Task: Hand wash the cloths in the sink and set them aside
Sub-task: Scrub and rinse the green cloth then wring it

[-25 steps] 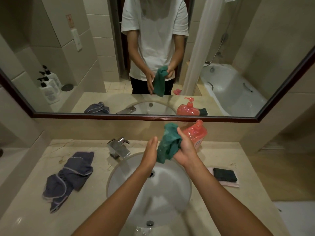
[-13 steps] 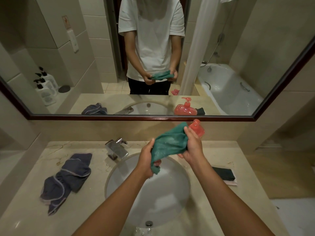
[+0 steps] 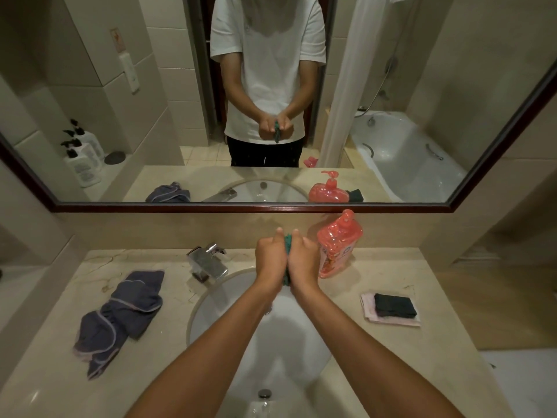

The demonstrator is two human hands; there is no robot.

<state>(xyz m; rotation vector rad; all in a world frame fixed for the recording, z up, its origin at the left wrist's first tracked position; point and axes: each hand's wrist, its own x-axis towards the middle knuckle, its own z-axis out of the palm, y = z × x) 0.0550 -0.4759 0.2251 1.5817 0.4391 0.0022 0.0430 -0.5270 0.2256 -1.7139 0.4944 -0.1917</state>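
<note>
A green cloth [image 3: 287, 243] is squeezed between my left hand [image 3: 270, 257] and my right hand [image 3: 304, 260], held together above the back of the white sink [image 3: 211, 309]. Only thin strips of the cloth show between the palms. Both hands grip it with curled fingers. A grey-blue cloth [image 3: 120, 315] with pale trim lies crumpled on the counter to the left of the sink. A folded dark cloth [image 3: 394, 304] sits on a pink cloth [image 3: 369, 309] on the counter to the right.
A chrome tap [image 3: 208, 262] stands at the sink's back left. A red pump bottle of soap [image 3: 339, 245] stands right behind my right hand. The mirror [image 3: 361, 131] above reflects a person, a bathtub and white bottles. The beige counter [image 3: 407, 372] ends at the right.
The green cloth hung open from my right hand, then both hands gathered it. Now it is bunched tight between both pressed hands, which moved together over the sink.
</note>
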